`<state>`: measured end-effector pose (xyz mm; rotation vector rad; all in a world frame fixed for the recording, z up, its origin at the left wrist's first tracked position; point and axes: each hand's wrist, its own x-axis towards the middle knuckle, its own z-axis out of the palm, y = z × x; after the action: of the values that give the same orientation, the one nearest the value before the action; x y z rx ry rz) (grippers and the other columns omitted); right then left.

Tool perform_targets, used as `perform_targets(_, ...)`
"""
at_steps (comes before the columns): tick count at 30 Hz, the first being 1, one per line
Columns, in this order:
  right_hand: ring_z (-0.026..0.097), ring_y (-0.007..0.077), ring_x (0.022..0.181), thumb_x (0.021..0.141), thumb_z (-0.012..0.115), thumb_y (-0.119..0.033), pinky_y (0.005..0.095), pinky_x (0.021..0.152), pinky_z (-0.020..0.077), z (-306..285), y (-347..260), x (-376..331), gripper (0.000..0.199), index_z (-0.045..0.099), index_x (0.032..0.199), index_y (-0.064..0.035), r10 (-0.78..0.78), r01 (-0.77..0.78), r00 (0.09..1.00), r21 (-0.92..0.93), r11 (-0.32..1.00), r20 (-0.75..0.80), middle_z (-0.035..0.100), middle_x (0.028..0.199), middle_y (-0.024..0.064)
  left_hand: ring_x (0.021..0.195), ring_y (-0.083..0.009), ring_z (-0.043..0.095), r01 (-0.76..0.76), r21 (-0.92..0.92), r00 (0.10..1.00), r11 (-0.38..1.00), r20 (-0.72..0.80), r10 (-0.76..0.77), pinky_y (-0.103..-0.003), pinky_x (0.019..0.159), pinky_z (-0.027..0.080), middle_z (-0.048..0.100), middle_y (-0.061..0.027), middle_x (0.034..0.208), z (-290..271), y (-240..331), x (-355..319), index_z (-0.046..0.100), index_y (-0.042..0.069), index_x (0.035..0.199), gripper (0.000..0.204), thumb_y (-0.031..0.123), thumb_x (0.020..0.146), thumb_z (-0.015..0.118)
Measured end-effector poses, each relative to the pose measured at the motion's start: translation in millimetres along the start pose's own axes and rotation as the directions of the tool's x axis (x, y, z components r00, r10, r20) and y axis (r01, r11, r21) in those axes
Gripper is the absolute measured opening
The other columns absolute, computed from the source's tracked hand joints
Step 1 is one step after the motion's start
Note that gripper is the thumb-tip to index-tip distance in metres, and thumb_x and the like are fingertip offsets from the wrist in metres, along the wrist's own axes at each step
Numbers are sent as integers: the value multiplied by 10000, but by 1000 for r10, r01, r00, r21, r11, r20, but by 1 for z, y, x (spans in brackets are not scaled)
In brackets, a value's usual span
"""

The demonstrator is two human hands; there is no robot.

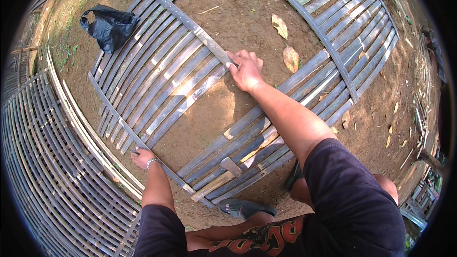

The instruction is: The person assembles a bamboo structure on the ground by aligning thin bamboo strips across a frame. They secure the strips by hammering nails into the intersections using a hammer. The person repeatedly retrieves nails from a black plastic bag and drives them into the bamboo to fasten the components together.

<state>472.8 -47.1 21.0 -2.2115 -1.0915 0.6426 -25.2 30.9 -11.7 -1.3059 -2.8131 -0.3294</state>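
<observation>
A slatted bamboo panel point(166, 69) lies on the ground, with spaced grey strips fixed across longer bars. My right hand point(247, 69) is closed round the near end of its upper crossbar point(190, 24), fingers curled over it. Down at the lower crossbar point(119, 120), my left hand point(143, 157), with a metal watch or bracelet point(153, 163) on the wrist, is closed on the bar with the fingertips partly hidden. Close to my feet, a tool with a wooden handle point(213, 185) and a flat metal head point(231, 166) rests on more bamboo strips point(257, 133).
A black plastic bag point(110, 26) sits on the panel's far left edge. Another slatted section point(347, 28) extends at upper right. On the left lies a large bamboo lattice point(62, 171) beside long pale strips point(93, 135). Dry leaves point(291, 59) dot the brown soil.
</observation>
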Motion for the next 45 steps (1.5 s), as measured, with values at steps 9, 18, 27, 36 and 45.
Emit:
perform_targets(9,484,248,1210,933,679,-281,416,1084,302,-2,-1,0,395,699,1321,-210,13,-13,1000,-2,1000,10,611,1199,40,1392,-351,485,30,15,999,999,19,-30,-442,1183,338,541,-202,1486,-2,4,-1,571,-62,1389,647,454,1000,532)
perform_targets(18,494,289,1223,886,732,-299,456,1118,292,-8,-5,0,669,483,1490,-156,81,-80,997,68,994,-6,583,1208,89,1349,-370,526,47,69,998,997,-34,-44,-463,1151,375,566,-207,1456,-4,6,-5,581,-37,1389,647,471,989,543)
perform_targets(27,525,288,1189,874,746,-291,460,1095,304,-6,-5,0,711,444,1499,-135,76,-74,997,79,994,-22,629,1139,80,1358,-347,518,51,82,998,995,-36,-49,-464,1148,371,564,-175,1468,-8,9,-6,584,-14,1393,642,485,990,554)
perform_targets(36,557,282,1158,890,730,-284,467,1068,320,-3,-1,-2,615,514,1442,-118,-4,4,998,12,1000,-57,658,1121,84,1354,-359,515,56,71,998,996,-18,-54,-466,1152,367,561,-193,1464,-7,9,-6,586,-25,1387,643,481,993,543)
perform_targets(45,549,290,1175,895,718,-280,474,1081,310,-1,-1,-1,603,513,1437,-114,2,-1,999,21,1000,-39,647,1167,103,1338,-387,522,-33,51,998,998,-50,35,-458,1155,365,582,-258,1412,9,-10,8,601,-81,1341,647,458,983,570)
